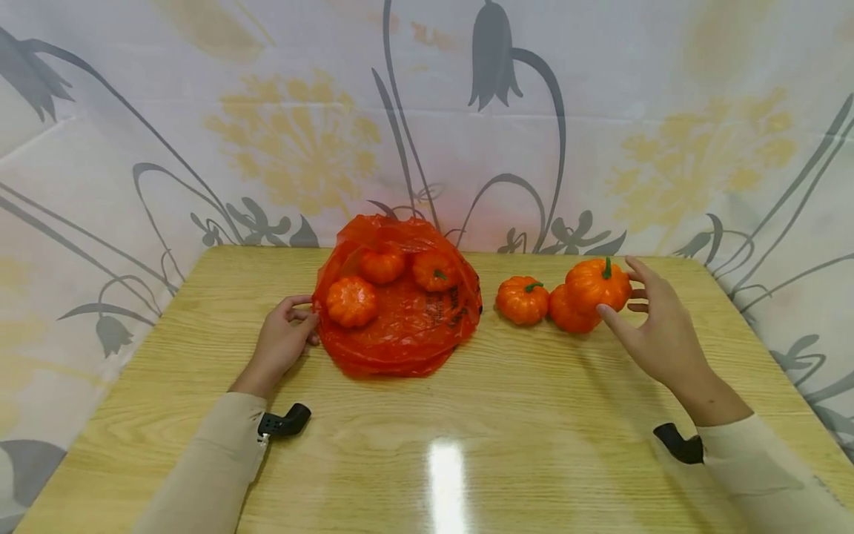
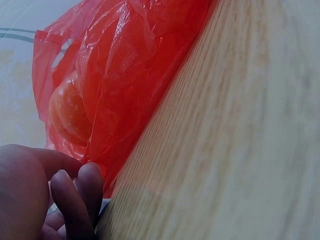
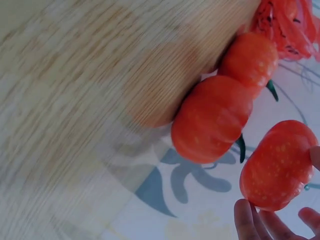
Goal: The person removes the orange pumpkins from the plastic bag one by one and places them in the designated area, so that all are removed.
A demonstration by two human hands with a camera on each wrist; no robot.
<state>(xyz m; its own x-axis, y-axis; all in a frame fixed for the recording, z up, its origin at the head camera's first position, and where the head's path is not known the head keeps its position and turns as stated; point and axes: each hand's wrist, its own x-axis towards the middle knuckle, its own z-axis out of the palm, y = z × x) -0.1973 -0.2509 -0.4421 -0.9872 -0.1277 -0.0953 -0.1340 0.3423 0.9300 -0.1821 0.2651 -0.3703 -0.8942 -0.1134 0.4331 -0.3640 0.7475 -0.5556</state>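
Note:
My left hand (image 1: 283, 334) pinches the left edge of a red plastic bag (image 1: 407, 345), which lies spread open on the table with three small orange pumpkins in it. One of them, a pumpkin (image 1: 352, 302), sits nearest that hand and shows through the film in the left wrist view. On the right, my right hand (image 1: 663, 326) holds another orange pumpkin (image 3: 280, 165) with a green stem, raised off the table, thumb on one side and fingers on the other. Below and beside it, a pumpkin (image 3: 212, 120) and a second pumpkin (image 1: 523, 300) rest side by side on the table.
The wooden table (image 1: 373, 445) reaches back to a floral-patterned cloth (image 1: 587, 163) that hangs behind it and along the sides. A black wrist mount (image 1: 287, 421) sticks out from the left sleeve, and a similar black mount (image 1: 679, 443) from the right one.

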